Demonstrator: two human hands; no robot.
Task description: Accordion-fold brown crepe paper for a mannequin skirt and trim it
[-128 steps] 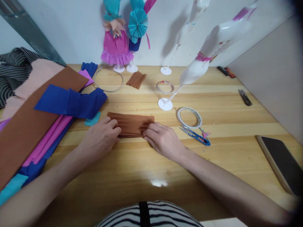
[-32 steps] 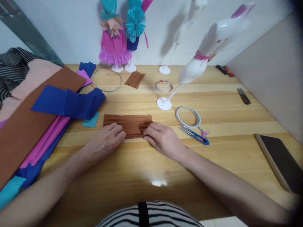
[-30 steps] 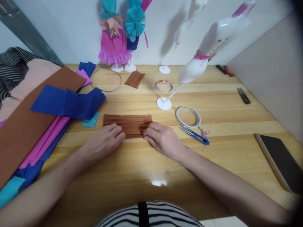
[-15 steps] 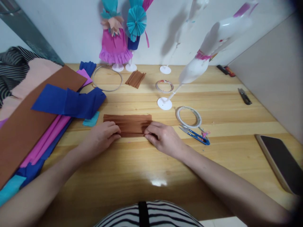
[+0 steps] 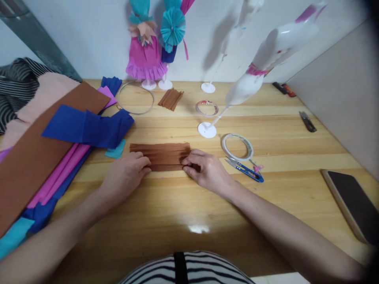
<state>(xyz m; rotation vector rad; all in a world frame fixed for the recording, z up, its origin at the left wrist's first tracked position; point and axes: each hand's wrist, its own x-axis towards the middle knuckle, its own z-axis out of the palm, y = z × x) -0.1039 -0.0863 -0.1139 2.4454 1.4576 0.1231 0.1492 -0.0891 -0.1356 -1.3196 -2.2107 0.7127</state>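
A pleated strip of brown crepe paper [image 5: 164, 154] lies flat on the wooden table [image 5: 183, 205] in front of me. My left hand [image 5: 126, 175] pinches its near left edge, fingers curled on the paper. Gripping the near right end is my right hand [image 5: 207, 170], thumb and fingers closed on the folds. Blue thread snips [image 5: 245, 169] lie just right of my right hand, beside a roll of double-sided tape [image 5: 237, 146].
Sheets of brown, blue, pink and teal crepe paper [image 5: 53, 142] cover the left side. Paper-dressed dolls [image 5: 146, 47] and white doll stands [image 5: 207, 129] are at the back, with a wire hoop [image 5: 135, 98] and a small pleated brown piece [image 5: 171, 98]. A tablet [image 5: 352, 203] lies far right.
Both hands have folded the near edge of the brown strip over, making it narrower. My fingers went from pressing flat to pinching its ends.
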